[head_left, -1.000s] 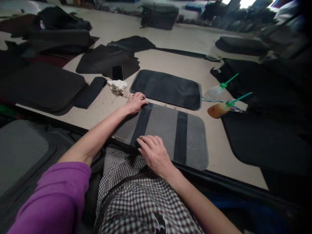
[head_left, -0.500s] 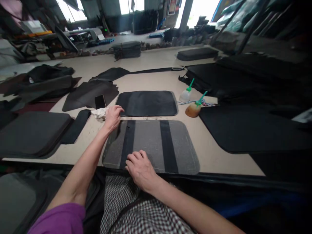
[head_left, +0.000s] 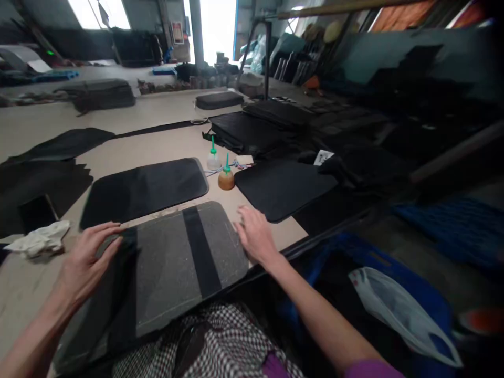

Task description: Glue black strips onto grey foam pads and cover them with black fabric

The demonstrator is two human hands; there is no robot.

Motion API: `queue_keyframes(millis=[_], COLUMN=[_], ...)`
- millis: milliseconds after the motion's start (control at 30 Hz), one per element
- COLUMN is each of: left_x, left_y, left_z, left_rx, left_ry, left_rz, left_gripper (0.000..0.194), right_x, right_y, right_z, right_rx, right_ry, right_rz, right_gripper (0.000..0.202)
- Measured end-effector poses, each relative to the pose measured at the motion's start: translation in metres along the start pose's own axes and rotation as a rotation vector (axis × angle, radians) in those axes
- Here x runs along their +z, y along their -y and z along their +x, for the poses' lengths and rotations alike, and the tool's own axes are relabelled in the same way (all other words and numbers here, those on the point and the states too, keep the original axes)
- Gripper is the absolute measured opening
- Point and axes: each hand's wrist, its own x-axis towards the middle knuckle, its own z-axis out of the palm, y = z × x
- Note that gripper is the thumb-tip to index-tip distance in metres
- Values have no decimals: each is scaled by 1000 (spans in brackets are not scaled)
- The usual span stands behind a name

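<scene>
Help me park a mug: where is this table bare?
Bare tabletop shows between the middle black panel and the dark strip behind, and nearer you than the white rag. It's crowded around the amber squeeze bottle.

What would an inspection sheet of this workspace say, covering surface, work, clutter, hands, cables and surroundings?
Surface: pale tabletop, dark smudges near the rag.
Work: grey panel with two dark bands, lying at the near edge; black panel just beyond.
Clutter: crumpled white rag and phone-like dark slab at left; green-tipped bottles, one clear, one amber, beyond the grey panel.
Left hand: at the grey panel's left part; grip unclear.
Right hand: fingers spread loosely by its right edge.
Cables: thin bluish strands by the bottles, possibly cord.
Surroundings: blue crate and clear plastic bag at lower right; bright doorway behind.
</scene>
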Motion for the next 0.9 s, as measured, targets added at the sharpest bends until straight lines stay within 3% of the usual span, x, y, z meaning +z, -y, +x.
queue_keyframes(millis=[100, 167, 300, 467, 667, 800, 900], left_x=[17, 30, 52, 69, 81, 91, 102], left_y=[-18, -30, -58, -92, -114, -127, -145], left_z=[9, 17, 35, 52, 64, 72, 77], left_rx=[26, 60, 110, 138, 85, 60, 17], left_ry=[51, 92, 162, 203, 261, 290, 333], left_rz=[-55, -86, -153, -234, -343, -406, -487], left_gripper=[33, 33, 31, 28, 27, 27, 27], right_x=[-11, -14, -22, -36, -60, -75, -82], right_y=[-70, -92, -99, -115, -150, -155, -151], right_z=[-10, -18, -24, -13, -4, -5, -7], right_rx=[168, 188, 219, 406, 582, 639, 673], right_ry=[22, 61, 68, 24, 123, 152, 83], right_rz=[-187, -165, -45, 204, 600, 737, 791], right_gripper=[42, 35, 23, 14, 49, 53, 49])
